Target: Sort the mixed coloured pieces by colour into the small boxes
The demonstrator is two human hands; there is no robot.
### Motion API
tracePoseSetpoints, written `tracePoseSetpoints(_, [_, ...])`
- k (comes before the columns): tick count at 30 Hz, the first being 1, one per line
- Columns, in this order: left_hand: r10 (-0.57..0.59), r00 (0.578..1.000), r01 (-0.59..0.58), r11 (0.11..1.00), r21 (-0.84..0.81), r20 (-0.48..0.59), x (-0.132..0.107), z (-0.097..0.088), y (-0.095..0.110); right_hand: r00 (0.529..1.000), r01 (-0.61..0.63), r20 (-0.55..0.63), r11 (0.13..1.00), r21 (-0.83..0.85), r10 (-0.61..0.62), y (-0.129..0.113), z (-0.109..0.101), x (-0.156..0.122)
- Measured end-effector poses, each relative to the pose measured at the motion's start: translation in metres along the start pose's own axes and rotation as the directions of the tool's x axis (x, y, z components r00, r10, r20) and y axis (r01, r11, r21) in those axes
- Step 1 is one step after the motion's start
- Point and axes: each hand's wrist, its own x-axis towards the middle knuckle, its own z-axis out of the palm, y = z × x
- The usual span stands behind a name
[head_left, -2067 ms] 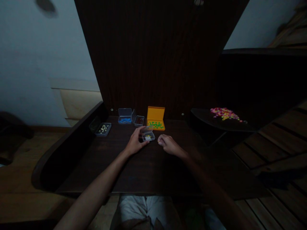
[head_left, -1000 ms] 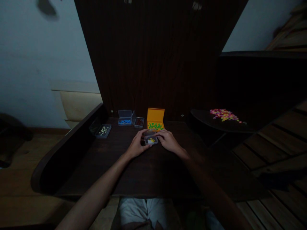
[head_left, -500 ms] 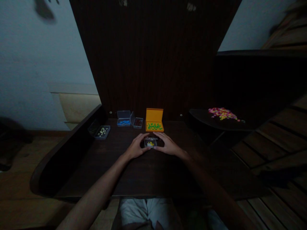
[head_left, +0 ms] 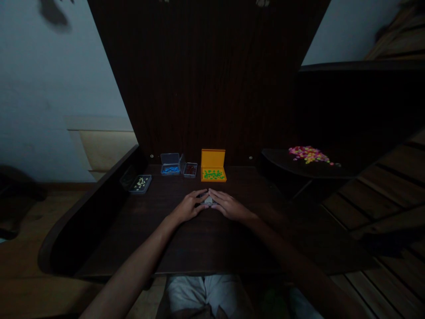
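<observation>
A small clear plastic box (head_left: 208, 201) lies on the dark wooden table (head_left: 206, 239), almost wholly covered by both my hands. My left hand (head_left: 188, 206) presses on it from the left with fingers laid over its top. My right hand (head_left: 226, 205) covers it from the right, fingertips meeting those of the left hand. Only a pale sliver of the box shows between them. Whether its lid is down I cannot tell.
At the table's back stand an open orange box (head_left: 213, 165) with green pieces, a clear box with blue pieces (head_left: 170, 163), a small box with dark red pieces (head_left: 190, 169) and a tray of pale pieces (head_left: 140, 183). A heap of pink and yellow pieces (head_left: 308, 154) lies on a side shelf at right.
My right hand came over from the right and joined the left on the small clear box. Both hands drew it toward me and closed over it, hiding its yellow contents.
</observation>
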Motion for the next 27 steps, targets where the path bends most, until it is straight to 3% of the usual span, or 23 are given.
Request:
tracePoseSetpoints(9, [0.066, 0.997, -0.070, 0.989, 0.128, 0.036, 0.005, 0.007, 0.009, 0.997, 0.074, -0.007, 0.996, -0.058, -0.075, 0.005, -0.006, -0.011])
tracePoseSetpoints(17, [-0.029, 0.998, 0.026, 0.998, -0.060, -0.048, 0.008, 0.002, 0.017, 0.998, -0.057, 0.023, 0.996, 0.075, 0.056, 0.006, -0.023, -0.011])
tracePoseSetpoints(20, [-0.148, 0.978, 0.127, 0.982, -0.143, -0.149, 0.012, -0.004, 0.015, 0.988, -0.128, -0.069, 0.987, 0.094, 0.135, 0.010, -0.041, -0.006])
tracePoseSetpoints(23, [-0.256, 0.929, 0.219, 0.962, -0.163, -0.265, 0.021, -0.007, 0.005, 0.966, -0.159, -0.192, 0.984, 0.081, 0.172, 0.019, -0.059, 0.003])
tracePoseSetpoints(27, [-0.268, 0.914, 0.246, 0.963, -0.111, -0.304, 0.035, -0.002, -0.014, 0.937, -0.162, -0.309, 0.986, 0.025, 0.162, 0.042, -0.074, 0.025])
